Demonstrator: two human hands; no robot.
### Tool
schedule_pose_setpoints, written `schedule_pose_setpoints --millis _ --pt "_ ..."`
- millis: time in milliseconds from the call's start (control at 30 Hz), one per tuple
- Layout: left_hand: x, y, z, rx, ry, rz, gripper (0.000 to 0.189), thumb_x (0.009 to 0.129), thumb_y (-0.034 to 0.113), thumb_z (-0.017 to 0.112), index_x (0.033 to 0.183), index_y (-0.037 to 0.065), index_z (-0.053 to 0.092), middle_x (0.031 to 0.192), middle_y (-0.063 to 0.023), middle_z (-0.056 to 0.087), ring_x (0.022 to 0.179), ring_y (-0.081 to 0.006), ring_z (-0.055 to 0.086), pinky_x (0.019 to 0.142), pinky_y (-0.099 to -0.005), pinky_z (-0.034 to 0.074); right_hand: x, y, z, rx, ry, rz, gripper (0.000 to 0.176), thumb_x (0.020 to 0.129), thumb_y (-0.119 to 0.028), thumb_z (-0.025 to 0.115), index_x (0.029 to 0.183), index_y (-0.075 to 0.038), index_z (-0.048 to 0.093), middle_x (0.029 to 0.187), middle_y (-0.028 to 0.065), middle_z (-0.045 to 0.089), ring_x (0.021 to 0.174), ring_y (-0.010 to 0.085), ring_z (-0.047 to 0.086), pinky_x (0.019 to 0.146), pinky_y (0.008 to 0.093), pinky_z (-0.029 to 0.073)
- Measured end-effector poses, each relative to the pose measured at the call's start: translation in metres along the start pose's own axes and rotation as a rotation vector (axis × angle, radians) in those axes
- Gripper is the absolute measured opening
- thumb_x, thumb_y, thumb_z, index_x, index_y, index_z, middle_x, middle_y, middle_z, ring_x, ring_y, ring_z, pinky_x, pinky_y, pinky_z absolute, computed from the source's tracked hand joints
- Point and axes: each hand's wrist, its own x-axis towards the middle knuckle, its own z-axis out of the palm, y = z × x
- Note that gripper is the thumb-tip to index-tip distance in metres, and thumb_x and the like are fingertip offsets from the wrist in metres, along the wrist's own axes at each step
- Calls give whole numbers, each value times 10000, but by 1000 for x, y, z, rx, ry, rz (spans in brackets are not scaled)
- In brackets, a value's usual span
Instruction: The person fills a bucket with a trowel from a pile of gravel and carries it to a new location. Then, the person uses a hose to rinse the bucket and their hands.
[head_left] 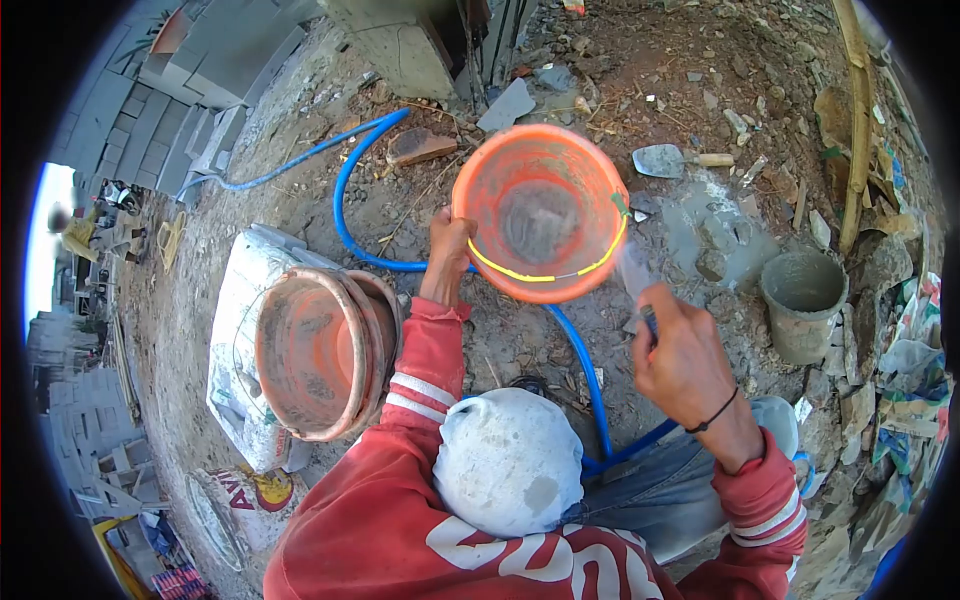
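An orange bucket (540, 150) with a yellow-and-green handle stands tilted on the dirt ground, its inside streaked with grey residue. My left hand (452, 242) grips its left rim. On the right, my right hand (685, 355) is closed around a trowel-like tool (634, 272), whose pale end is smeared by motion beside the bucket's right rim. The tool's exact kind cannot be made out. Below the bucket, a pale rounded form (510, 460) lies between my red sleeves.
Stacked dirty orange buckets (310, 350) rest against a white sack (235, 300) on the left. A blue hose (345, 200) curls behind and below the orange bucket. A trowel (660, 160) lies beyond it. Rightward are a grey bucket (803, 330) and a wooden pole (858, 130).
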Motion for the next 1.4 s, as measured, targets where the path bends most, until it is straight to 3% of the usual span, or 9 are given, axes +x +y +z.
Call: schedule_pose_setpoints --millis 200,267,400,467,667,700,900,1233,1400 --pt "-1 25 39 307 105 214 166 722 -93 591 841 5 652 887 -57 685 721 -155 614 637 -310 510 3 -15 -40 129 51 17 264 871 1 656 1131 -12 607 789 187 645 600 340 645 580 443 502" --pt "-17 44 78 343 -7 537 92 792 -48 637 868 -3 663 913 -67 710 776 -169 638 675 -303 521 -1 -17 -37 214 93 -44 319 860 -2 662 1177 -17 629 812 196 668 585 345 654 566 440 514" --pt "-22 26 117 -158 -250 257 104 829 12 687 929 -17 685 934 -112 724 847 -236 673 740 -370 552 -2 -14 -25 294 250 -141 292 863 6 671 1152 -13 632 900 179 693 560 327 645 571 409 523" --pt "-47 28 127 1049 -310 884 285 807 88 727 1082 14 722 1099 -100 691 1007 -272 665 913 -439 560 -1 -10 -26 229 282 -110 272 869 8 665 1138 1 627 878 196 682 595 349 653 593 427 525" --pt "-66 46 151 916 -385 1430 241 640 62 737 878 65 701 1153 -118 696 1145 -382 632 1061 -559 472 -4 -5 -41 165 341 51 225 882 14 640 1105 10 616 827 227 652 692 401 669 620 466 507" --pt "-68 53 149 939 -476 1379 72 815 75 614 861 88 668 1307 -85 667 1336 -381 534 1151 -619 361 -3 -2 -43 170 344 48 225 882 14 640 1105 10 616 827 227 652 692 401 669 620 466 507" --pt "-60 107 167 994 -397 1632 157 660 -98 637 709 45 594 1361 -39 679 1427 -338 502 1195 -598 361 -6 -10 -54 236 452 -9 193 883 8 634 1073 0 603 804 229 646 691 439 652 619 480 496" --pt "-45 115 129 1074 -421 1669 201 678 -50 694 789 90 602 1432 -14 627 1454 -338 463 1207 -621 321 -13 -1 -71 160 602 -21 225 891 11 607 1115 -3 583 723 192 617 619 395 617 585 425 462" --pt "-41 158 116 1040 -275 1695 275 659 -28 722 861 117 603 1425 -28 608 1414 -373 496 1169 -605 403 -10 -13 -59 280 467 29 339 915 46 578 1248 -16 580 708 125 548 583 250 523 571 380 416"
